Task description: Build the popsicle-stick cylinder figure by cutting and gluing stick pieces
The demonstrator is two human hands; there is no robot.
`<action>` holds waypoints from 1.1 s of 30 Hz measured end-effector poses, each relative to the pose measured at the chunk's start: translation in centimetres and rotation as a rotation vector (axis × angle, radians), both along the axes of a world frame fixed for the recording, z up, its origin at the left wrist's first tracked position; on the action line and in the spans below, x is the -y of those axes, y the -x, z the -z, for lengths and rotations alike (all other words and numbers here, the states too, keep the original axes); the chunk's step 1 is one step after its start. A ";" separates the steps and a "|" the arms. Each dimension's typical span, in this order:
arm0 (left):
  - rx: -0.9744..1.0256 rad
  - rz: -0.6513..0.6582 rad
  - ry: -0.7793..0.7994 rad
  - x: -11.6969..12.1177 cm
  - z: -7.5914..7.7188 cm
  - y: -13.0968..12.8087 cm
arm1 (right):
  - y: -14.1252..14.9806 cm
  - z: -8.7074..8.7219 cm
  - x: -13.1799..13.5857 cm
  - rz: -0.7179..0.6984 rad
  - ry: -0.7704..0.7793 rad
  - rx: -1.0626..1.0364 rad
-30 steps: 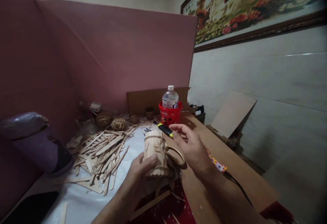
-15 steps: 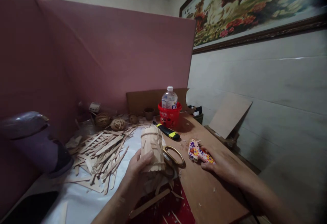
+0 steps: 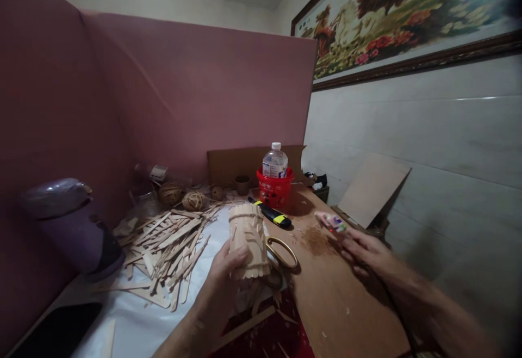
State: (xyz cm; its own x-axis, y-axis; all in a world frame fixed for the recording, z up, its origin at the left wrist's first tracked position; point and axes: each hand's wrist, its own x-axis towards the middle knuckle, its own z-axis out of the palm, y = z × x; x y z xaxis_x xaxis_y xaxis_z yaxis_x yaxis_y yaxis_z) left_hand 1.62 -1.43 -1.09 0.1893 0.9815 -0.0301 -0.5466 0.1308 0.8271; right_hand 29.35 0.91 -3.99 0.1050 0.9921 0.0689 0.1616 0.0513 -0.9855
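Left hand point(image 3: 224, 272) wraps the slatted wooden cylinder point(image 3: 248, 233), thumb on front, just beside the gold ring handle point(image 3: 294, 260); I'd hold it steady, without squeezing. Right hand point(image 3: 369, 250) grips a floral tool point(image 3: 332, 222), maybe a glue gun, too blurred to tell; I'd keep its cord point(image 3: 393, 301) slack.

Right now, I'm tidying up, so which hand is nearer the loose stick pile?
Left. The left hand, holding the wooden cylinder, is right of the pile; the right hand is farther right, beyond the scissors handle.
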 end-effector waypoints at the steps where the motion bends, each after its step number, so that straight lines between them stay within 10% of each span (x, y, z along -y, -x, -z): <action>1: 0.002 0.002 0.011 0.1 0.0 0.0 | 0.2 -0.3 0.6 -0.016 0.058 -0.108; 10: -0.018 0.023 0.020 0.2 0.2 0.1 | 6.3 -3.7 8.2 -0.155 0.303 -0.307; 22: -0.014 0.113 -0.037 0.3 0.6 -0.1 | 7.6 -3.7 7.3 -0.540 0.297 -0.348; 33: -0.005 0.103 -0.011 0.2 0.7 -0.2 | 8.4 -1.3 7.4 -0.179 0.160 -0.375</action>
State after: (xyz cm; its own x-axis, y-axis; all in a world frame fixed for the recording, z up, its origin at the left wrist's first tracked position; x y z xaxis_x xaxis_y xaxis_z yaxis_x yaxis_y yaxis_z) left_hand 1.84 -1.60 -1.82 0.2894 0.9570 -0.0206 -0.5268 0.1772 0.8313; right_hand 20.92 -6.47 -2.65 -0.0809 0.9920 -0.0967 -0.2058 -0.1115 -0.9722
